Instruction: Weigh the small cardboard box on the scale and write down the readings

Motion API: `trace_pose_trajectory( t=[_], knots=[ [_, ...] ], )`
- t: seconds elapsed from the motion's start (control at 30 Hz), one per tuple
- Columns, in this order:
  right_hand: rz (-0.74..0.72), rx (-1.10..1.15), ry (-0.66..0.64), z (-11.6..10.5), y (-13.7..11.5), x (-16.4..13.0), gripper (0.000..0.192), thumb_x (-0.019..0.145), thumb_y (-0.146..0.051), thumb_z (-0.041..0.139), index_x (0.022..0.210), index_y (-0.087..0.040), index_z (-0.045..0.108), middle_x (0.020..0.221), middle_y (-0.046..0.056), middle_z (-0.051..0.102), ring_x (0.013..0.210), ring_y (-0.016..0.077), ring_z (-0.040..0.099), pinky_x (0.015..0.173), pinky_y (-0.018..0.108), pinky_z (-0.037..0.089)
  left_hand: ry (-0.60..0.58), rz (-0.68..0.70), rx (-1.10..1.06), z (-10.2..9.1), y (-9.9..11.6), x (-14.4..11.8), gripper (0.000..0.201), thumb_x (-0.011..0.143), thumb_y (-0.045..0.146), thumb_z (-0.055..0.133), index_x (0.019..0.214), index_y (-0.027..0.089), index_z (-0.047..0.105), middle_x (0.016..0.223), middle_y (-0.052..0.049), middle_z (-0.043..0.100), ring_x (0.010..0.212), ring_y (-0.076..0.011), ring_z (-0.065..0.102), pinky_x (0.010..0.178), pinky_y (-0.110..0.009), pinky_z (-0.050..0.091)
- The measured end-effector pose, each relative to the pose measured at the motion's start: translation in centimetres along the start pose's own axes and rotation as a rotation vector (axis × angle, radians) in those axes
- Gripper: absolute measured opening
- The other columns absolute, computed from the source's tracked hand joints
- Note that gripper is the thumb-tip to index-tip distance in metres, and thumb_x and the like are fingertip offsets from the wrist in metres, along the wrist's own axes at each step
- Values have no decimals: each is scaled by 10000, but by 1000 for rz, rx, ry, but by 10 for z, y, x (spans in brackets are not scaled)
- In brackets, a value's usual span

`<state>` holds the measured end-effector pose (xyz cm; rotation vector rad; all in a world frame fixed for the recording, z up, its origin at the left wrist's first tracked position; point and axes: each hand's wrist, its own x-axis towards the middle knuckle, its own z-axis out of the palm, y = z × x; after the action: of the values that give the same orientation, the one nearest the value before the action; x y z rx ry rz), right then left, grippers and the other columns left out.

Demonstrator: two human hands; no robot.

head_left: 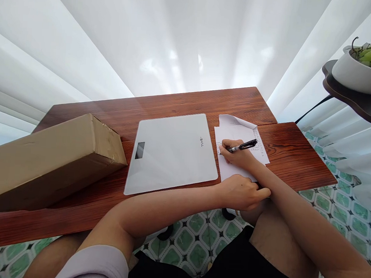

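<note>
My right hand [236, 152] grips a black pen [247, 145], its writing end down near the left side of the paper sheets [233, 170]. Rows of small handwriting show on the sheets, and the far edge of one curls up. My left hand [245, 192] lies curled at the table's near edge, over the bottom of the paper. One of its digits reaches right to my right forearm. Its other fingertips are hidden, so what they hold, if anything, does not show. Left of the paper lies a flat white bathroom scale [172, 155] with a small dark display.
A long brown cardboard box [54, 157] rests on the left of the reddish wooden table [187, 97]. White curtains [184, 39] hang behind. At the upper right, a white bowl of green fruit [359, 73] stands on a dark shelf [346, 95]. Green patterned tiles [196, 235] cover the floor.
</note>
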<state>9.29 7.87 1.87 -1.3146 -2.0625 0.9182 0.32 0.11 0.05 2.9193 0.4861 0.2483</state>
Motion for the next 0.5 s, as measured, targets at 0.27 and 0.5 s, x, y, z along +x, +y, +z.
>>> trace_pose_trajectory(
  t=[0.27, 0.5],
  knots=[
    [-1, 35, 9, 0, -1, -1, 320, 913, -209, 487, 619, -228, 360, 477, -47, 499, 476, 119, 448, 571, 277, 377, 52, 12, 19, 5, 0, -1, 120, 973, 271, 511, 986, 192, 601, 713, 19, 653, 560, -170, 584, 432, -343, 183],
    [-79, -50, 62, 4, 6, 1, 295, 868, -233, 487, 617, -227, 330, 466, -62, 383, 457, 111, 375, 531, 286, 297, 54, 19, 34, 6, -1, -1, 144, 978, 270, 481, 963, 197, 604, 672, 22, 635, 549, -174, 583, 424, -339, 179]
  ],
)
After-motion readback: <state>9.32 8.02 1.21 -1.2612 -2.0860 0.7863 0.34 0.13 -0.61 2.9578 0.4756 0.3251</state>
